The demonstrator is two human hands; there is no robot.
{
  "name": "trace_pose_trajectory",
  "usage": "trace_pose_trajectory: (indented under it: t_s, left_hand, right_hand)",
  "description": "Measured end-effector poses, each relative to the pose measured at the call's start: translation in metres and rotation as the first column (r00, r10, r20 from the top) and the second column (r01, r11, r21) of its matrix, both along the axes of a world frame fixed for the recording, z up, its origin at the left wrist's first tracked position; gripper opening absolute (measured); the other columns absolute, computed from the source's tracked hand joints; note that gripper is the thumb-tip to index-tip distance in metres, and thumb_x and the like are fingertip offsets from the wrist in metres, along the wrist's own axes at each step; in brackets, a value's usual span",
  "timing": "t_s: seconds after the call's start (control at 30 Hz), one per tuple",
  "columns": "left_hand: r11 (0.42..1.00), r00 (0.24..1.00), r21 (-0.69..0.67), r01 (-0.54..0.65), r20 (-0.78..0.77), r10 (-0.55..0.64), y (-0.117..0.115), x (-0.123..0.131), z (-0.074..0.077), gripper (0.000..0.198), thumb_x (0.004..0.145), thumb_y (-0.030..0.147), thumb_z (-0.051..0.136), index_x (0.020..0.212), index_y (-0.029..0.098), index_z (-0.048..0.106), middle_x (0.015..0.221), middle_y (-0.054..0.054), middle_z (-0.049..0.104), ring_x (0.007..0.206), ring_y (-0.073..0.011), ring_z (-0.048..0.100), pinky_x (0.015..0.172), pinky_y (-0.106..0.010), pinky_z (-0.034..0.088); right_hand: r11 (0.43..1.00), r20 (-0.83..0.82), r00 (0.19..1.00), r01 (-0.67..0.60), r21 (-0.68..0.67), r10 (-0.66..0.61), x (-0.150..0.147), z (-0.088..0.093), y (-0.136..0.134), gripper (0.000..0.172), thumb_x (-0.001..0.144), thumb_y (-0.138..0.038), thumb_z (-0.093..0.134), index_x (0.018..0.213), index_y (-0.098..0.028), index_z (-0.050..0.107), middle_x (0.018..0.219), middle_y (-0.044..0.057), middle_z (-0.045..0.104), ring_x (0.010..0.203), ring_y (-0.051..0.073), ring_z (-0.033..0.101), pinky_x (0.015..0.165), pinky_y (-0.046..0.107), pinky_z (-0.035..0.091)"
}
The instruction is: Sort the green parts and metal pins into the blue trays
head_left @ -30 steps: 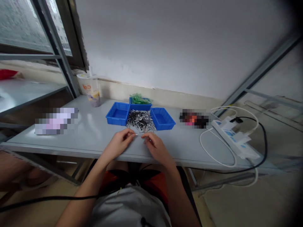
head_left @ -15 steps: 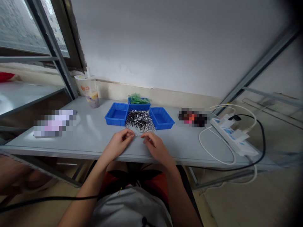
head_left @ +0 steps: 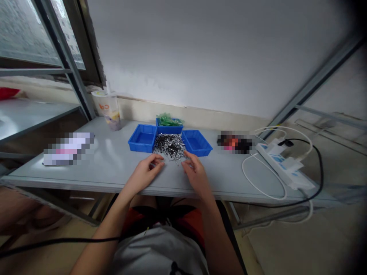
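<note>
A heap of thin metal pins, like nails or rivets [head_left: 169,144], lies on the grey table [head_left: 229,175], a few strays at its near edge. My left hand [head_left: 145,172] is just in front of the heap's left side, fingers curved and apart, with nothing visible in them. At the heap's near right edge is my right hand [head_left: 197,175], its index finger and thumb apart, the index tip close to the pins. Two blue trays flank the heap, the left tray [head_left: 142,148] and the right tray [head_left: 197,152]. Behind it stands a blue tray [head_left: 172,130] of green plastic pieces [head_left: 168,120].
A drink cup [head_left: 110,110] with a straw stands at the back left. A blurred flat object [head_left: 69,149] lies at the left, a blurred dark and red object [head_left: 233,142] at the right. A white power strip [head_left: 286,166] with looped cables occupies the right end.
My hands have moved apart, the right one going right and up to the pins. The thin metal piece seen between my fingertips before no longer shows there.
</note>
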State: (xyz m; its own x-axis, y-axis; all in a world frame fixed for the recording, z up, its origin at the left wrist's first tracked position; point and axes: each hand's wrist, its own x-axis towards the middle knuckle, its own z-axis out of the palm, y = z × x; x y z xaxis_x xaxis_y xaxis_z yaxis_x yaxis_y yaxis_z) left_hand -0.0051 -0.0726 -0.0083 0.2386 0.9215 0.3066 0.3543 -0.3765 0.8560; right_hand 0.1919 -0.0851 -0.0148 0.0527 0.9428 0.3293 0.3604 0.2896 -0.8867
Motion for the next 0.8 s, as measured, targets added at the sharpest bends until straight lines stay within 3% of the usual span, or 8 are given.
trace_pose_trajectory:
  t_s: [0.2,0.43,0.53,0.63,0.8]
  left_hand:
    - [0.999,0.999,-0.008,0.046,0.0,-0.046,0.0,-0.001,0.0,0.022,0.085,0.034,0.051,0.095,0.016,0.059,0.085,-0.004,0.064,0.078,-0.0151,0.059,0.071,-0.027,0.045]
    - [0.998,0.998,-0.014,0.061,0.005,-0.061,0.001,-0.001,-0.001,0.023,0.085,0.035,0.05,0.095,0.016,0.059,0.085,-0.004,0.064,0.077,-0.0154,0.058,0.072,-0.028,0.045]
    - [0.998,0.998,-0.012,0.06,0.007,-0.06,0.0,-0.001,-0.001,0.023,0.085,0.035,0.05,0.095,0.016,0.059,0.085,-0.004,0.064,0.077,-0.0158,0.058,0.072,-0.029,0.045]
    - [0.999,0.999,-0.015,0.052,0.009,-0.052,0.0,-0.001,-0.001,0.024,0.084,0.036,0.051,0.095,0.016,0.06,0.083,-0.004,0.064,0.076,-0.0162,0.059,0.071,-0.028,0.046]
    - [0.999,0.999,-0.015,0.051,0.005,-0.051,0.0,0.0,0.0,0.024,0.084,0.037,0.051,0.094,0.017,0.06,0.082,-0.003,0.065,0.076,-0.0164,0.059,0.07,-0.027,0.046]
  right_hand:
    - [0.995,-0.135,0.986,0.094,-0.02,-0.095,0.003,-0.011,0.008,0.063,0.083,-0.039,0.051,0.141,-0.025,0.029,0.14,0.012,0.038,0.097,0.017,0.058,0.075,0.031,0.051]
    - [0.998,-0.174,0.983,0.064,-0.008,-0.064,0.003,-0.012,0.008,0.074,0.083,-0.039,0.053,0.145,-0.029,0.014,0.148,0.013,0.024,0.107,0.02,0.056,0.078,0.033,0.051]
    - [0.998,-0.092,0.994,0.067,0.016,-0.065,0.002,-0.008,0.005,0.058,0.084,-0.036,0.051,0.138,-0.025,0.033,0.137,0.014,0.042,0.101,0.019,0.058,0.076,0.032,0.051]
    - [0.997,0.081,0.996,0.038,0.071,-0.044,-0.002,-0.005,0.003,0.033,0.084,-0.031,0.05,0.115,-0.02,0.056,0.114,0.01,0.059,0.094,0.018,0.059,0.075,0.032,0.05]
    - [0.985,0.44,0.897,-0.031,0.167,-0.046,-0.01,-0.007,0.001,0.016,0.084,-0.022,0.049,0.091,-0.018,0.063,0.096,0.008,0.063,0.094,0.021,0.055,0.086,0.037,0.043]
